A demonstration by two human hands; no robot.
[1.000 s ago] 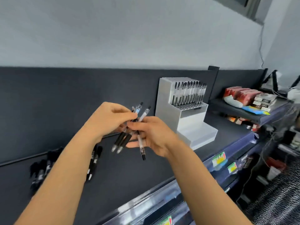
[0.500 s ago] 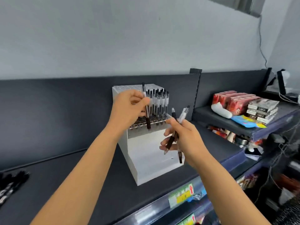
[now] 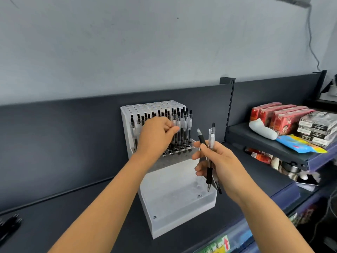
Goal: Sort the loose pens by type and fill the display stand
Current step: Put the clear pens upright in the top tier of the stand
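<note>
The stand sits mid-scene on the dark shelf. Its far upper tier holds a row of upright pens, fullest on the right. The left hand is at that row, its grip pinched thumb to finger on a pen standing among the others. The right hand is nearer, just right of the stand. Its grip is clamped on three pens held upright, tips down. A pile of dark pens lies at the shelf's left edge.
</note>
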